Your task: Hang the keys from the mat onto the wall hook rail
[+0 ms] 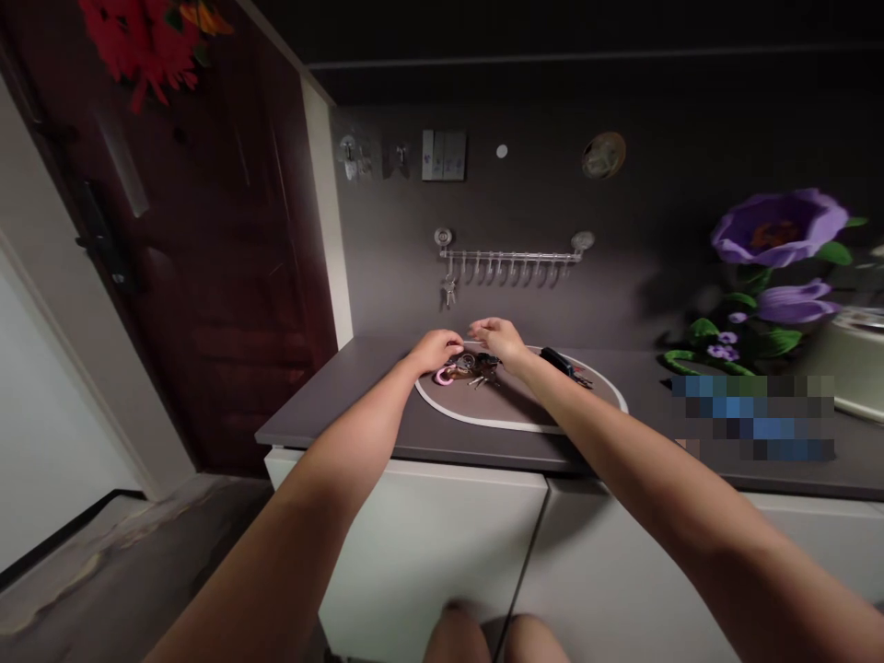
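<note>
Atop an oval mat (pixel 525 405) on a counter (pixel 324 419), a key bunch (pixel 473 366) is enclosed between the hands, the left hand (pixel 435 351) being curled over it, grip hidden, the right hand (pixel 498 341) being held open just beside it, and a black key fob (pixel 558 362) being left further off.

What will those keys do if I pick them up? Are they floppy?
The keys will probably flop and dangle instead of staying stiff, because they seem loosely joined in a bunch. They will likely feel heavy for their size, since the silver ones look like metal. They probably won't roll far on the flat mat.
</note>
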A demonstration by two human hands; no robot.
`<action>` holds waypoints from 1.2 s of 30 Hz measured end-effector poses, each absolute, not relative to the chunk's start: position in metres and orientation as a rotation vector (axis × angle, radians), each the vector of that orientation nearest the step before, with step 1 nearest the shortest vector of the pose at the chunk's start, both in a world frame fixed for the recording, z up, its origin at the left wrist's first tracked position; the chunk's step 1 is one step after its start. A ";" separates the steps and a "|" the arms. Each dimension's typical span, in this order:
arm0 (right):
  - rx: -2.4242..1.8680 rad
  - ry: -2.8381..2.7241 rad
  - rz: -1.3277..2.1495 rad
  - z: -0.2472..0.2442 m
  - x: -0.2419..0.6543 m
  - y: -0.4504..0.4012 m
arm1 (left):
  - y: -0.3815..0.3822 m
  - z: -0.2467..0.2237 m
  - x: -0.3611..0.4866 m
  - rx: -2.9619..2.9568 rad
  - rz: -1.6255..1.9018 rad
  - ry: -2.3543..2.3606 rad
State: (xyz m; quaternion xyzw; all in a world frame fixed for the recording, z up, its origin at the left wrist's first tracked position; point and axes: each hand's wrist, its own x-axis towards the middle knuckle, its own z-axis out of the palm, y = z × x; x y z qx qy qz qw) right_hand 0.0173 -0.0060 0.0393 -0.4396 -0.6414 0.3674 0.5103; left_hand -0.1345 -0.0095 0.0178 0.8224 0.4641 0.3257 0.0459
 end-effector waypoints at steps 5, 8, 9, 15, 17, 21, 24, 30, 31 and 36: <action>-1.184 -1.809 0.498 0.016 0.034 -0.006 | -0.010 0.015 -0.132 2.544 0.917 1.475; -1.261 -1.962 0.342 0.011 0.037 -0.006 | -0.008 0.012 -0.130 2.570 0.904 1.497; -1.275 -2.004 0.306 0.011 0.037 -0.006 | -0.007 0.012 -0.130 2.576 0.897 1.505; -1.323 -2.099 0.246 0.006 0.035 0.002 | -0.006 0.010 -0.128 2.578 0.851 1.570; -1.327 -2.105 0.251 0.004 0.034 0.004 | -0.007 0.010 -0.128 2.580 0.854 1.571; -1.317 -2.115 0.252 0.004 0.033 0.005 | -0.008 0.012 -0.127 2.571 0.873 1.561; -1.321 -2.113 0.250 0.006 0.032 0.003 | -0.009 0.013 -0.127 2.552 0.886 1.548; -1.304 -2.121 0.237 0.008 0.032 0.002 | -0.010 0.016 -0.127 2.453 0.969 1.520; -1.305 -2.123 0.231 0.008 0.032 0.002 | -0.010 0.017 -0.127 2.430 0.992 1.514; -1.272 -2.133 0.214 0.007 0.032 0.003 | -0.010 0.017 -0.127 2.335 1.061 1.457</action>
